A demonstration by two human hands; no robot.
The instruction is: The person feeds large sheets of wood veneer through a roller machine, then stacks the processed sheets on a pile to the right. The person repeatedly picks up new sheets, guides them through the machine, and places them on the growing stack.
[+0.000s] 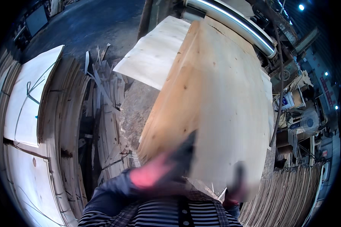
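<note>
A large pale wood veneer sheet (231,113) lies over a more orange veneer sheet (170,109), its near part and left edge smeared by motion. My left hand (166,162), in a red and black glove, is closed at the left edge of the pale sheet near its near corner; its fingers are blurred and partly hidden. At the near edge, toward the right, my right hand (238,183) grips the same sheet with a dark-gloved thumb on top. The fingers below are out of sight. A whiter veneer sheet (155,49) sticks out beneath at the far left.
Beyond the sheets runs a long shiny metal roller (235,22). Tied veneer stacks (30,98) stand at left, beside splintered wood strips (106,94). More stacked sheets (284,193) are at near right. A fan (310,120) and a white bucket (286,101) sit farther right.
</note>
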